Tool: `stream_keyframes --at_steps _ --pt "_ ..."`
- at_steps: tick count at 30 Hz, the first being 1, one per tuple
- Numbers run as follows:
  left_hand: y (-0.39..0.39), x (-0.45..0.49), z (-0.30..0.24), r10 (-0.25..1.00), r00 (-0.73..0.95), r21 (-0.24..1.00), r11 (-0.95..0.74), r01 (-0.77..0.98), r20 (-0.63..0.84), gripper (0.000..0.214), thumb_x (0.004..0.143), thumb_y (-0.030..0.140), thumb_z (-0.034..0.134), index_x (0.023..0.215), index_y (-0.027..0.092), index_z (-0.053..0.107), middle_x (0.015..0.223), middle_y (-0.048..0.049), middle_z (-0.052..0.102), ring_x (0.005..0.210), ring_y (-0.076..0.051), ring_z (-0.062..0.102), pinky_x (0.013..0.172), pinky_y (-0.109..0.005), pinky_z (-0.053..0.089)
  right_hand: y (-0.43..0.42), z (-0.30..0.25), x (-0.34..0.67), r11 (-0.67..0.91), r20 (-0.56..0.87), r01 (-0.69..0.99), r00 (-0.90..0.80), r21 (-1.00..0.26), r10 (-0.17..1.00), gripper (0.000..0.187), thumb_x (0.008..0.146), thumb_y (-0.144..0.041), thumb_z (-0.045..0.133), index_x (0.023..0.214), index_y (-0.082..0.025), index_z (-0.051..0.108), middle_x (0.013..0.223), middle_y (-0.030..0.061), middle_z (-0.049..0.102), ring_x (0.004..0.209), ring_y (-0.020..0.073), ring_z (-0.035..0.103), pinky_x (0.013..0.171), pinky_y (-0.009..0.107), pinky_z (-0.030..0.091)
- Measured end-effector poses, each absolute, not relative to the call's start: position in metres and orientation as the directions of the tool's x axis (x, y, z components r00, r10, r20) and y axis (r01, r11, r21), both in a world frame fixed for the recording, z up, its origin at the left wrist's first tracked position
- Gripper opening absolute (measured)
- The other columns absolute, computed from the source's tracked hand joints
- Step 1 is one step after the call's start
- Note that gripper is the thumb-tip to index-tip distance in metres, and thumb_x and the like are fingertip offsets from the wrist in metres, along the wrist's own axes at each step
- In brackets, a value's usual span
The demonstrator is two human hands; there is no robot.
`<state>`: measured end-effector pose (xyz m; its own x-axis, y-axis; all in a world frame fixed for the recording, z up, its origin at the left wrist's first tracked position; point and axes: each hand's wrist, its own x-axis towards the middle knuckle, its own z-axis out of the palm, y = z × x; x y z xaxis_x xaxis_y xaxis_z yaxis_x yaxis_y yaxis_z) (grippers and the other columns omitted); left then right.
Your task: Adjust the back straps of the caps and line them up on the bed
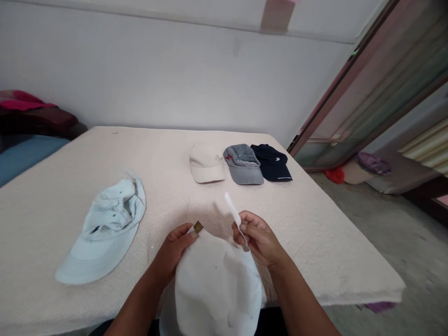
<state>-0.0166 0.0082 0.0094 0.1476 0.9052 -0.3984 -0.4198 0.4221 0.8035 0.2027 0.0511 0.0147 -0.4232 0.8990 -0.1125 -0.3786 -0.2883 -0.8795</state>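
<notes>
- Left hand (175,252): thumb and fingers are pressed together on the brass buckle (198,227), which sits at the rear edge of the white cap (217,284).
- Right hand (261,239): thumb and forefinger pinch the white strap (232,209) near its base. The free end of the strap stands up above the fingers and tilts toward the left hand's side.
- Buckle and strap: held apart, with a short gap between the two hands.
- White cap: lies directly beneath both hands, crown up, at the near edge of the table (315,224). Its lower part overhangs that edge toward the person.
- Table: covered with a cream textured cloth that extends outward from the grip on all sides.
- Light blue cap (105,228): lies on the cloth to the left of the left hand, well apart from it. The crown is crumpled and the brim points toward the near edge.
- Row of three caps beyond the grip, on the far side of the table, brims toward the person, set side by side: cream cap (206,163), grey cap (243,164), navy cap (272,162), from left to right.
- Wall (157,70): plain and pale, behind the far table edge.
</notes>
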Motion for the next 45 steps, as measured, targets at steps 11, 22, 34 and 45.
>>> stream_keyframes --at_steps 11,22,34,45 --pt "0.009 -0.015 0.009 0.894 0.148 0.819 0.446 -0.362 -0.422 0.014 0.076 0.03 0.065 0.081 0.016 0.065 0.063 0.0003 0.062 0.052 -0.01 0.052 0.05 -0.02 0.037 0.05 0.011 0.195 -0.323 -0.201 -0.186 -0.481 -0.928 0.854 0.021 0.081 -0.034 0.063 0.075 -0.015 0.055 0.049 -0.0073 0.04 0.04 0.0038 0.03 0.04 0.019 0.019" --pt "0.006 -0.017 0.006 0.874 0.236 0.722 0.485 -0.493 -0.426 0.018 0.068 0.031 0.075 0.073 0.014 0.069 0.06 -0.0003 0.063 0.049 -0.008 0.053 0.049 -0.018 0.037 0.05 0.005 0.191 -0.306 -0.235 -0.047 -0.532 -0.951 0.813 0.019 0.081 -0.031 0.06 0.072 -0.016 0.054 0.053 -0.0063 0.041 0.044 0.0046 0.033 0.04 0.019 0.022" --pt "0.005 -0.016 0.01 0.871 0.253 0.728 0.49 -0.48 -0.421 0.016 0.072 0.031 0.072 0.071 0.015 0.068 0.057 0.0006 0.061 0.047 -0.007 0.051 0.047 -0.017 0.035 0.05 0.006 0.191 -0.296 -0.24 -0.029 -0.511 -0.955 0.825 0.017 0.081 -0.029 0.059 0.072 -0.016 0.054 0.053 -0.0063 0.041 0.044 0.005 0.033 0.041 0.019 0.022" --pt "0.004 -0.015 0.012 0.863 0.289 0.741 0.503 -0.444 -0.413 0.015 0.073 0.029 0.07 0.071 0.015 0.067 0.058 0.0009 0.06 0.048 -0.007 0.05 0.048 -0.018 0.035 0.049 0.006 0.193 -0.255 -0.218 0.008 -0.547 -0.967 0.808 0.015 0.081 -0.028 0.059 0.074 -0.015 0.057 0.054 -0.0055 0.043 0.046 0.0054 0.036 0.044 0.019 0.026"
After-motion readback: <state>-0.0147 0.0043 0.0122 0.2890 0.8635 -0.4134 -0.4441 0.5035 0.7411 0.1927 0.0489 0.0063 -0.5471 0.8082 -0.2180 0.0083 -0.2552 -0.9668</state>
